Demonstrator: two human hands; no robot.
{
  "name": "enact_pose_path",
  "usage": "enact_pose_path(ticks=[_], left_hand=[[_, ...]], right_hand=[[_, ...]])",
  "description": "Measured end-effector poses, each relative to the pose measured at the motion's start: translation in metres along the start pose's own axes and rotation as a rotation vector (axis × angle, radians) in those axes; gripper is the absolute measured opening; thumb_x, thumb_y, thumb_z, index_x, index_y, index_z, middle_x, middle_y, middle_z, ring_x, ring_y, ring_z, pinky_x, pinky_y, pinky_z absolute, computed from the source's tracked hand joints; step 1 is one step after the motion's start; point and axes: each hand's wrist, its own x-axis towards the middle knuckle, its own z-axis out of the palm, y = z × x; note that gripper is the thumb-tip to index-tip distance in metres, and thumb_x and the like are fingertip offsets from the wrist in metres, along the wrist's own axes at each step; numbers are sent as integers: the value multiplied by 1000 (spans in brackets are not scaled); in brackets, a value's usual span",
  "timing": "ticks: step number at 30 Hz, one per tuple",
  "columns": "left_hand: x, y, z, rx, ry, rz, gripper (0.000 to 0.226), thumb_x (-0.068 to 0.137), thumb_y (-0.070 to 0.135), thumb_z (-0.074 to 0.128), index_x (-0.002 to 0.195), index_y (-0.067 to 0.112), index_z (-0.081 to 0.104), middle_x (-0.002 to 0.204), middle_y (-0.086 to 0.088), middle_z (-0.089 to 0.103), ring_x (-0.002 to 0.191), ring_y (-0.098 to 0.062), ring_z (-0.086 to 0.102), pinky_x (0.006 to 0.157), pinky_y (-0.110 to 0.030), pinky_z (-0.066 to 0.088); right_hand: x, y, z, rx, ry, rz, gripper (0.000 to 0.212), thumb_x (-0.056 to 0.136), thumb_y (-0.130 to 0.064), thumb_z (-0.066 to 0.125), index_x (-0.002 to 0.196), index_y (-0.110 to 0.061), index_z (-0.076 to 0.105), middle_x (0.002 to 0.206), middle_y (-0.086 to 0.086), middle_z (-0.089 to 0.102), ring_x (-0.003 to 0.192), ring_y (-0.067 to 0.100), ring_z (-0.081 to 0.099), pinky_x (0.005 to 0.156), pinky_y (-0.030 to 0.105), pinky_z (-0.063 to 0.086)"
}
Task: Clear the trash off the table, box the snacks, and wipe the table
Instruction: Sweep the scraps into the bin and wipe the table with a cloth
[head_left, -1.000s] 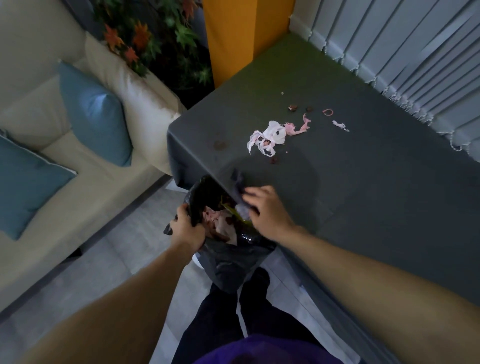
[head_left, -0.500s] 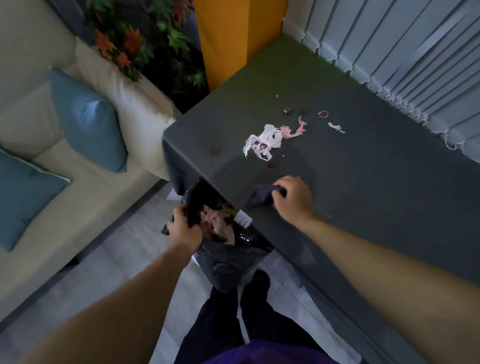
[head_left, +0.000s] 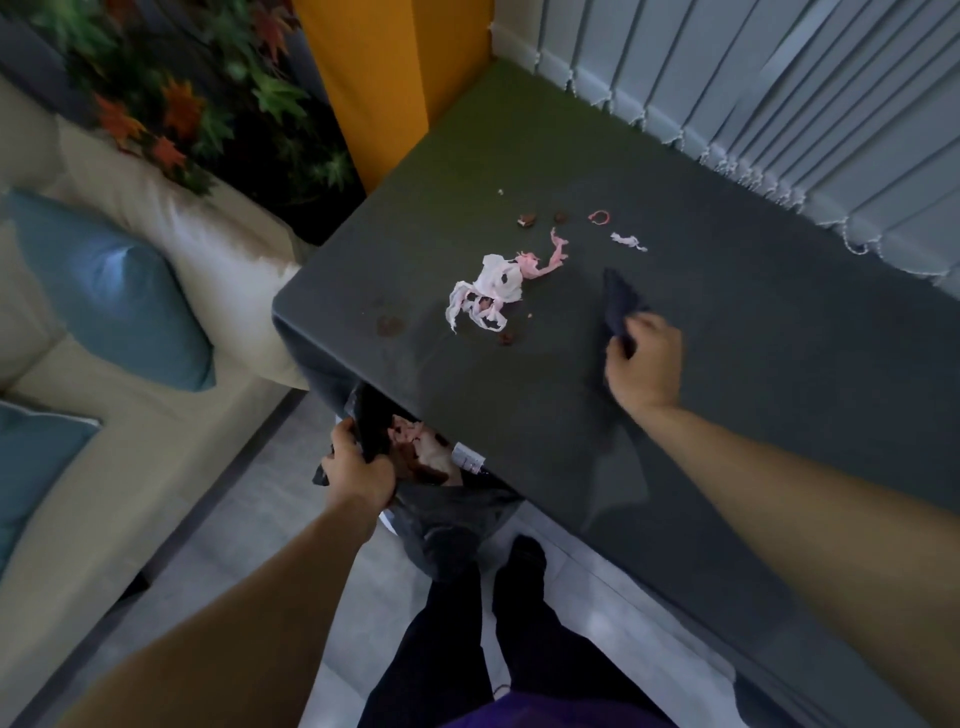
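Note:
A dark grey table carries a crumpled white and pink wrapper, small brown crumbs, a pink ring scrap and a white shred. My right hand is over the table, right of the wrapper, shut on a dark cloth that sticks out toward the scraps. My left hand grips the rim of a black trash bag held below the table's near edge; pink and brown trash shows inside it.
A brown stain marks the table near its left corner. A cream sofa with blue cushions stands at the left. An orange pillar and vertical blinds border the table's far side. My legs stand on the tiled floor below.
My right hand has left the bag's mouth with the dark cloth and moved up and right over the table toward the scraps. My left hand keeps holding the bag.

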Motion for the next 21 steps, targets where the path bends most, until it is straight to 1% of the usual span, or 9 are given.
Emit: enact_pose_path(ticks=[2, 5, 7, 10, 12, 15, 18, 19, 21], left_hand=[[4, 3, 2, 4, -9, -5, 68, 91, 3, 48, 150, 32, 28, 144, -17, 38, 119, -45, 50, 82, -57, 59], [8, 10, 7, 12, -28, -14, 68, 91, 3, 49, 148, 33, 29, 144, -15, 37, 117, -45, 51, 82, -58, 59], [10, 11, 8, 11, -39, -20, 68, 91, 2, 50, 148, 33, 29, 144, -15, 37, 117, -45, 52, 82, -57, 59], [13, 11, 9, 10, -45, -22, 68, 90, 4, 52, 147, 33, 30, 143, -14, 37, 115, -44, 53, 79, -55, 60], [15, 12, 9, 10, -46, -24, 67, 89, 6, 54, 145, 35, 30, 142, -13, 37, 113, -43, 54, 79, -56, 60], [15, 12, 11, 19, -38, -27, 66, 91, 6, 54, 146, 32, 31, 141, -14, 38, 115, -42, 53, 75, -53, 62], [15, 11, 14, 16, -31, -20, 66, 90, 4, 53, 145, 33, 31, 141, -16, 38, 115, -43, 52, 74, -54, 62], [15, 11, 14, 16, -31, -24, 66, 89, 3, 52, 145, 34, 31, 141, -16, 38, 115, -43, 52, 76, -55, 61], [15, 12, 13, 14, -42, -35, 67, 89, 2, 51, 143, 36, 32, 140, -15, 37, 115, -44, 52, 77, -56, 61]], right_hand=[[-17, -11, 3, 50, -168, -226, 25, 73, 1, 67, 97, -2, 74, 104, 13, 70, 90, 37, 61, 88, 33, 42], [-41, -34, 9, 86, -330, -381, 34, 71, 1, 70, 104, -6, 75, 109, 7, 68, 95, 32, 57, 91, 32, 44], [-61, -51, 17, 118, -393, -473, 27, 72, -4, 70, 97, -8, 77, 106, 5, 67, 95, 30, 55, 89, 29, 44], [-90, -68, 34, 153, -472, -688, 13, 79, -11, 68, 90, -10, 75, 103, 3, 64, 93, 28, 53, 83, 33, 49], [-102, -73, 41, 160, -495, -793, 11, 84, -15, 66, 88, -10, 74, 102, 2, 63, 92, 27, 53, 80, 36, 49], [-103, -76, 43, 147, -590, -955, 7, 82, -16, 68, 82, -14, 74, 100, -2, 64, 92, 25, 52, 73, 37, 47], [-95, -79, 39, 193, -658, -929, 10, 79, -17, 65, 77, -14, 74, 96, -4, 65, 92, 23, 52, 74, 38, 48], [-90, -80, 36, 227, -648, -878, 10, 79, -16, 65, 76, -13, 74, 95, -3, 65, 91, 24, 52, 75, 37, 48], [-77, -78, 31, 285, -545, -729, 10, 80, -13, 64, 75, -10, 71, 94, 0, 64, 90, 25, 52, 79, 35, 48]])
